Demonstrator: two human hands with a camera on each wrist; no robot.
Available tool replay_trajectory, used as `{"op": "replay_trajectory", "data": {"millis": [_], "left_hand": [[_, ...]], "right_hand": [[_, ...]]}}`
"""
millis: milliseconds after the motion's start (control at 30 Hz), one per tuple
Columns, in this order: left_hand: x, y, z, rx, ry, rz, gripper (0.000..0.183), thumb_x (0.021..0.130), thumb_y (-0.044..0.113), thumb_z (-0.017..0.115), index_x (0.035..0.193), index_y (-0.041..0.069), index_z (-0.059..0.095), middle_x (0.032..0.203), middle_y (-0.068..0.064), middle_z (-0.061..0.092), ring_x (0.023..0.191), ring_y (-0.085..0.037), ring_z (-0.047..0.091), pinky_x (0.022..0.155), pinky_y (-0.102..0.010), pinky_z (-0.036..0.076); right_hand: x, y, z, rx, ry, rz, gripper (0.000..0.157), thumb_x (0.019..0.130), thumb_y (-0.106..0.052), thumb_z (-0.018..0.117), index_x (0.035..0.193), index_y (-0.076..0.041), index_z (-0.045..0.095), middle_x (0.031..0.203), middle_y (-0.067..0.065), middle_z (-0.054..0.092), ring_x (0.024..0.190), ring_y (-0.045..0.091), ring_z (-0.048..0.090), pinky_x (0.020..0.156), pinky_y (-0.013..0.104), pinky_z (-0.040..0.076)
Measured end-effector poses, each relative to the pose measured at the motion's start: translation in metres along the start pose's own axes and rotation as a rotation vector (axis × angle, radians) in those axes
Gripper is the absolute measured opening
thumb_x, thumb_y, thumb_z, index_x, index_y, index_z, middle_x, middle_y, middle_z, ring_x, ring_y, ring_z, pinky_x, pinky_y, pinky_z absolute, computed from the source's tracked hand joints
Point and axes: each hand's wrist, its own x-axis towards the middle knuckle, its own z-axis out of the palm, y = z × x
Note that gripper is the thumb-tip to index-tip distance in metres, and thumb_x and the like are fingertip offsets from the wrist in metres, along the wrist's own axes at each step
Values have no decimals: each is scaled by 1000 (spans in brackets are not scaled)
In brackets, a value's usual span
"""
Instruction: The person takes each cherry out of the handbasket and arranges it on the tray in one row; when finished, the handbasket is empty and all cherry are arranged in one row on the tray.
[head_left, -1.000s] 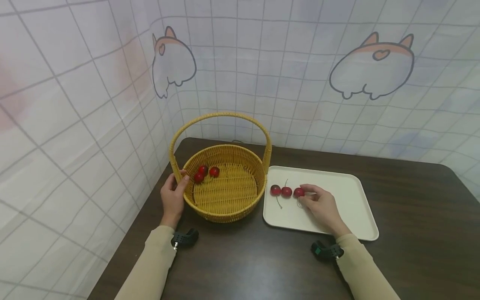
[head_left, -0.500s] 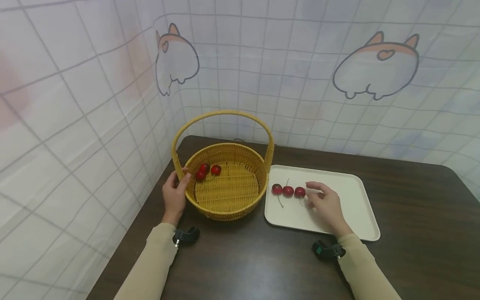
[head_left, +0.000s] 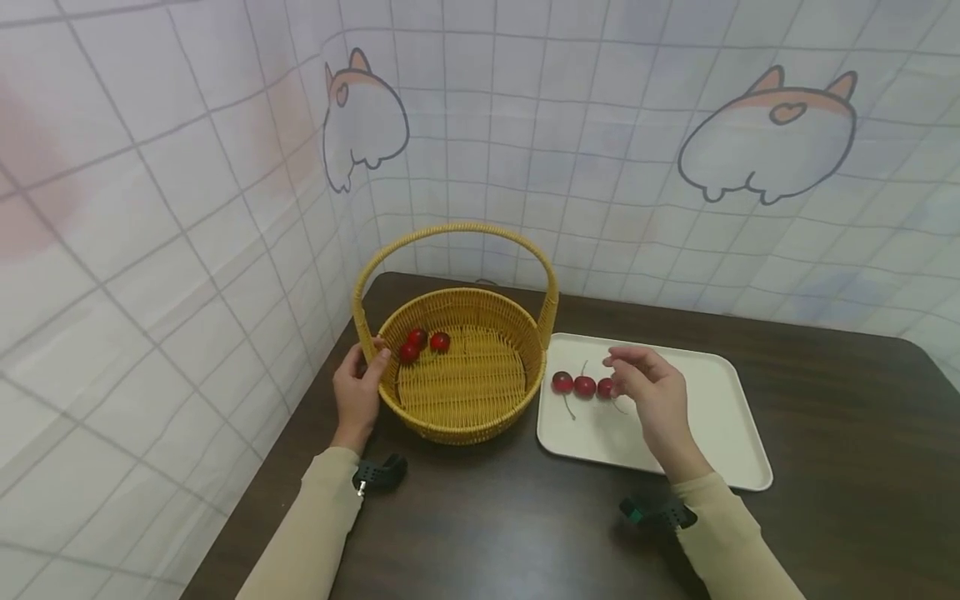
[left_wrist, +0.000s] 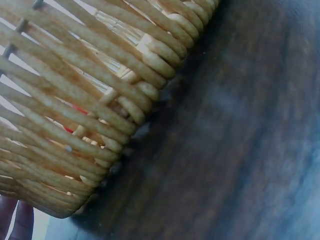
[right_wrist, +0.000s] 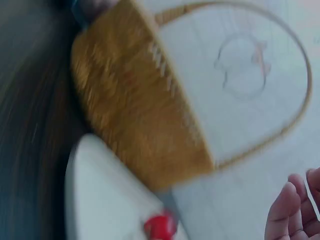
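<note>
My left hand [head_left: 358, 390] grips the left rim of a yellow wicker basket [head_left: 461, 432], thumb over the edge near the handle's base. Inside the basket, at its left, lie three dark red cherries [head_left: 440, 342]. On a white tray [head_left: 720, 408] to the right, three more cherries [head_left: 584, 386] sit in a row, stems showing. My right hand [head_left: 658, 398] hovers over the tray beside the rightmost cherry and partly covers it. Its fingers are loosely bent, with nothing seen between them. In the left wrist view, the woven basket side [left_wrist: 75, 90] fills the upper left.
The basket's tall arched handle [head_left: 457, 227] rises above its bowl. Both basket and tray stand on a dark wood table [head_left: 480, 517]. A grid-patterned cloth [head_left: 570, 150] hangs behind and along the left side.
My right hand has let go of the rightmost cherry and lifted up from it; the cherry stays in the row. My left hand keeps its hold on the basket. The head view shifts slightly.
</note>
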Motion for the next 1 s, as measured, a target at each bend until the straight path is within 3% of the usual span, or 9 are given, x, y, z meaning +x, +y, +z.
{"op": "replay_trajectory", "data": {"millis": [200,400,467,533,733,1000], "left_hand": [[-1,-1,-4,-28,-9,-13,29,94,21,67,116,3,65,109,-11,66,89,-8,63,72,-18,49],[-10,23,-8,-6,-20,0,29,94,13,64,116,-6,64,111,-21,65,87,-1,63,72,-17,49],[-14,32,-8,20,-17,3,30,94,13,64,116,-7,63,108,-18,66,87,-1,62,73,-16,49],[-13,28,-8,31,-12,-1,29,94,15,65,116,-4,65,107,-13,67,88,-3,63,73,-17,49],[-8,-1,-6,30,9,-8,28,92,23,68,114,5,68,106,-6,68,91,-9,64,74,-17,50],[-10,32,-4,22,-30,4,28,92,14,66,114,-4,66,100,-2,67,86,-5,65,72,-19,51]], "right_hand": [[5,-20,52,-13,-195,-44,24,96,-14,62,112,2,63,93,3,69,68,18,61,56,24,48],[20,-21,99,-164,-383,-62,23,96,-16,62,113,-2,66,107,8,68,92,21,64,74,33,55],[26,-20,112,-214,-422,-47,21,96,-17,63,113,-5,68,109,8,68,97,20,64,78,36,55],[33,-18,124,-262,-455,-29,22,96,-20,64,113,-8,68,110,6,68,98,23,65,78,37,56],[47,-15,148,-331,-513,2,26,96,-28,63,116,-11,68,108,2,67,98,34,64,76,39,56],[73,-21,163,-506,-429,-74,27,99,-36,56,115,-17,67,107,0,66,92,17,62,78,37,52]]}}
